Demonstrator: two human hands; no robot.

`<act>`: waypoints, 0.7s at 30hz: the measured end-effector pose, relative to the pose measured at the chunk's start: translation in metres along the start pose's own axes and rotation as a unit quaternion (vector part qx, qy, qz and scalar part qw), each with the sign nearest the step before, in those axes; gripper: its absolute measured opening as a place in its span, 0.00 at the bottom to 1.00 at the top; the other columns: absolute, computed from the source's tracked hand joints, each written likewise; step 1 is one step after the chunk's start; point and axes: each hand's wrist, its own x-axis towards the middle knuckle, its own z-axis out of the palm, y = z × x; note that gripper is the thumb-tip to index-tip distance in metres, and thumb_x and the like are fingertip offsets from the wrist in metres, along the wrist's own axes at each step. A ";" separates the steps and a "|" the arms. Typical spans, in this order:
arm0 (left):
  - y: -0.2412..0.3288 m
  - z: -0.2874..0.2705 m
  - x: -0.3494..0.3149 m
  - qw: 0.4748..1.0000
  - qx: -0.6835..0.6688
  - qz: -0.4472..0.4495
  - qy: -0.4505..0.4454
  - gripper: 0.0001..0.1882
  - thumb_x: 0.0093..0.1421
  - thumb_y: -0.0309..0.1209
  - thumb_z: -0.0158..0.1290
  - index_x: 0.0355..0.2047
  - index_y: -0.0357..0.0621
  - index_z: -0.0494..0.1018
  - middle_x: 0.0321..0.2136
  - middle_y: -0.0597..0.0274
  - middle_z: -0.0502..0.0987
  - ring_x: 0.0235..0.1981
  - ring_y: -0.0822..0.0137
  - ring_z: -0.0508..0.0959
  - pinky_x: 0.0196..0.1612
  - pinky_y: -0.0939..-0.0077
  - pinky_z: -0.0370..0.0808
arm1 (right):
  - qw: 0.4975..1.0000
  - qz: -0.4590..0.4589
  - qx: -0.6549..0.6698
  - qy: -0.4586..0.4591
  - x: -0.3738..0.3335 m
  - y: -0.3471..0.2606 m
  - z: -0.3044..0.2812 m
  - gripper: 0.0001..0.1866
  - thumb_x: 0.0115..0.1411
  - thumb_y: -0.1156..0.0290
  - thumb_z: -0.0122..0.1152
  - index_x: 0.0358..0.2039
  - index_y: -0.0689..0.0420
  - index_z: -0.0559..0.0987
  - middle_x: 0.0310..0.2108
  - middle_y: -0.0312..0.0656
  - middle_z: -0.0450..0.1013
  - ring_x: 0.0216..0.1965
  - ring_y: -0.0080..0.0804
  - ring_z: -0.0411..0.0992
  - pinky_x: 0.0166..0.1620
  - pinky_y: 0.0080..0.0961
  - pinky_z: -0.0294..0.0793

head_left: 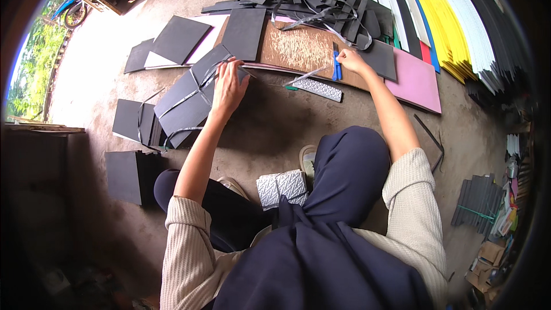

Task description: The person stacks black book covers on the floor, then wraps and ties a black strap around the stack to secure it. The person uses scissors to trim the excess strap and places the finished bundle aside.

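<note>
My left hand (230,83) is at the upper right edge of a tied bundle of dark grey sheets (182,96), its fingers bent over the edge. Thin grey plastic strips (198,87) cross over this bundle, which leans at a tilt. Farther right, my right hand (352,61) pinches a blue cutter (337,68) above the worn brown board (295,49). A pale strip runs from near the cutter down to the left. Close below lies a small silver patterned block (313,88).
Black offcuts (310,3) are heaped beyond the board, with a pink sheet (414,80) at its right. Other dark bundles (131,177) stand at left. Long yellow sheets (439,20) lie far right. Between my feet sits a silver patterned bundle (282,189).
</note>
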 end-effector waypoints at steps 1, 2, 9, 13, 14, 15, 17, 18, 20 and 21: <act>-0.004 0.006 0.002 0.999 -0.043 -0.020 -0.004 0.18 0.50 0.29 0.53 0.41 0.42 0.63 0.41 0.53 0.67 0.47 0.53 0.66 0.52 0.62 0.61 | 0.999 0.046 -0.015 -0.002 0.005 0.022 0.016 0.14 0.51 0.61 0.58 0.32 0.58 0.75 0.31 0.50 0.74 0.38 0.40 0.71 0.42 0.31 0.68; -0.010 0.008 0.000 0.996 -0.074 -0.044 -0.008 0.16 0.51 0.28 0.52 0.40 0.42 0.64 0.41 0.54 0.67 0.46 0.54 0.66 0.51 0.64 0.62 | 0.996 0.082 -0.025 -0.010 0.012 0.029 0.037 0.14 0.50 0.61 0.58 0.33 0.57 0.74 0.33 0.52 0.73 0.42 0.42 0.70 0.44 0.32 0.67; 0.013 0.020 0.007 0.994 0.092 -0.052 -0.036 0.10 0.52 0.24 0.48 0.36 0.43 0.67 0.41 0.58 0.67 0.48 0.57 0.67 0.45 0.65 0.70 | 0.976 0.046 -0.070 0.203 0.038 0.059 0.123 0.18 0.48 0.73 0.57 0.40 0.59 0.65 0.40 0.52 0.58 0.43 0.50 0.59 0.45 0.43 0.61; 0.009 0.025 0.005 0.989 0.122 -0.056 -0.057 0.09 0.51 0.22 0.48 0.35 0.45 0.69 0.41 0.58 0.67 0.48 0.55 0.67 0.45 0.64 0.70 | 0.964 0.064 -0.066 0.249 0.052 0.050 0.139 0.23 0.46 0.81 0.55 0.44 0.58 0.63 0.38 0.53 0.58 0.43 0.48 0.59 0.44 0.42 0.62; 0.009 0.024 0.005 0.989 0.122 -0.055 -0.057 0.09 0.51 0.22 0.48 0.34 0.45 0.70 0.41 0.58 0.67 0.48 0.55 0.68 0.45 0.64 0.70 | 0.967 0.067 -0.053 0.240 0.052 0.043 0.139 0.24 0.45 0.82 0.55 0.45 0.57 0.63 0.39 0.53 0.58 0.43 0.48 0.59 0.44 0.42 0.62; 0.009 0.022 0.004 0.989 0.124 -0.056 -0.055 0.09 0.51 0.22 0.48 0.34 0.46 0.70 0.41 0.58 0.67 0.48 0.55 0.68 0.45 0.64 0.71 | 0.973 0.056 -0.058 0.218 0.046 0.029 0.128 0.28 0.44 0.82 0.56 0.47 0.57 0.61 0.41 0.53 0.59 0.44 0.48 0.60 0.45 0.42 0.62; 0.009 0.021 0.003 0.991 0.117 -0.053 -0.041 0.08 0.51 0.22 0.49 0.32 0.47 0.72 0.41 0.58 0.67 0.47 0.54 0.68 0.44 0.63 0.71 | 0.970 0.074 0.006 0.229 0.052 0.025 0.135 0.30 0.44 0.80 0.59 0.49 0.57 0.60 0.43 0.54 0.58 0.46 0.49 0.59 0.46 0.40 0.63; 0.009 0.022 0.004 0.992 0.114 -0.042 -0.040 0.09 0.51 0.22 0.49 0.33 0.47 0.71 0.42 0.58 0.67 0.48 0.55 0.68 0.43 0.63 0.71 | 0.967 0.084 0.037 0.238 0.054 0.024 0.136 0.31 0.44 0.79 0.60 0.49 0.57 0.59 0.44 0.55 0.57 0.46 0.50 0.59 0.46 0.39 0.63; 0.011 0.024 0.005 0.994 0.073 -0.068 -0.040 0.10 0.50 0.24 0.50 0.34 0.46 0.71 0.42 0.58 0.67 0.48 0.55 0.68 0.46 0.61 0.70 | 0.973 0.193 0.080 0.097 0.061 0.028 0.126 0.24 0.48 0.69 0.60 0.45 0.58 0.66 0.29 0.47 0.68 0.34 0.42 0.70 0.38 0.38 0.69; 0.008 0.024 0.005 0.995 0.076 -0.048 -0.039 0.12 0.49 0.25 0.51 0.36 0.46 0.70 0.43 0.59 0.67 0.49 0.55 0.67 0.50 0.57 0.67 | 0.969 0.187 0.147 0.066 0.061 0.032 0.120 0.19 0.49 0.68 0.57 0.42 0.58 0.67 0.24 0.43 0.67 0.28 0.37 0.70 0.33 0.35 0.70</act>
